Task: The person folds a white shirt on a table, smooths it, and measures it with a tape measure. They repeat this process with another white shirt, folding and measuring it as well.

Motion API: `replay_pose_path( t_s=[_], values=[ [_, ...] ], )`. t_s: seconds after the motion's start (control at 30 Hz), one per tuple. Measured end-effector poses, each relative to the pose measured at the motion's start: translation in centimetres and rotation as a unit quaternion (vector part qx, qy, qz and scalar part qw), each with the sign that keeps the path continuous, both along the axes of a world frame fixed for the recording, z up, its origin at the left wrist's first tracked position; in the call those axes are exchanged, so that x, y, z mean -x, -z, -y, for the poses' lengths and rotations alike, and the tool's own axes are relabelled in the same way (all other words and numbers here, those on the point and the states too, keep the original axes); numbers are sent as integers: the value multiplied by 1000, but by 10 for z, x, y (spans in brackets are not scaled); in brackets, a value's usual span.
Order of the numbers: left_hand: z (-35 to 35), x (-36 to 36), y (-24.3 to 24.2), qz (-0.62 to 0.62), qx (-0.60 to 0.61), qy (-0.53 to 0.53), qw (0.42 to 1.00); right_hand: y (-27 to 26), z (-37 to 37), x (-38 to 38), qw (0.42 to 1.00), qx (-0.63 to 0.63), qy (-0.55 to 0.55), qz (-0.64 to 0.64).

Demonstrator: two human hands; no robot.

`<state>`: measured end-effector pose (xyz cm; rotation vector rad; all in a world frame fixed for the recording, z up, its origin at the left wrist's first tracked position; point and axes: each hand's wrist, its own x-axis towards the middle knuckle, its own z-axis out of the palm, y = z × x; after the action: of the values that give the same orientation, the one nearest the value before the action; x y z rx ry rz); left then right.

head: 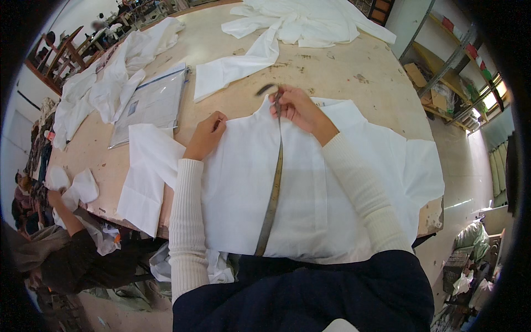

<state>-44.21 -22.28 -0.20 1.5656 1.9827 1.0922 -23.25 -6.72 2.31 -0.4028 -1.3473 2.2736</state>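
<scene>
A white shirt (298,186) lies spread before me on a pale wooden table, its collar at the far side and a short sleeve to the right. My right hand (295,108) grips a tape measure (274,195) near the collar; the tape runs down over the shirt front to the near edge, and its short dark end sticks out blurred past the fingers. At the shirt's left shoulder seam in the picture, my left hand (207,133) pinches the white cloth between thumb and fingers.
Left lie a clear plastic packet (153,103) and white garments (124,70). More white cloth (294,20) is heaped at the far side, one sleeve reaching nearer. A co-worker (62,249) handles white pieces at the left table edge. Metal shelving (448,62) stands right.
</scene>
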Motion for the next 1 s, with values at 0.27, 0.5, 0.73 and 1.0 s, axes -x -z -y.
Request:
replay_pose_path(
  t_s=[0.27,0.5,0.73,1.0],
  values=[
    [0,-1,2,-61,14,-40,997,30,-3,5,751,-587,200,227],
    [0,13,8,-60,-9,-75,995,37,-7,6,741,-558,269,257],
    [-1,-9,7,-205,-49,-54,976,23,-3,4,781,-518,239,254],
    [0,-15,-4,-87,-41,-14,995,42,-19,8,772,-516,258,265]
  ],
)
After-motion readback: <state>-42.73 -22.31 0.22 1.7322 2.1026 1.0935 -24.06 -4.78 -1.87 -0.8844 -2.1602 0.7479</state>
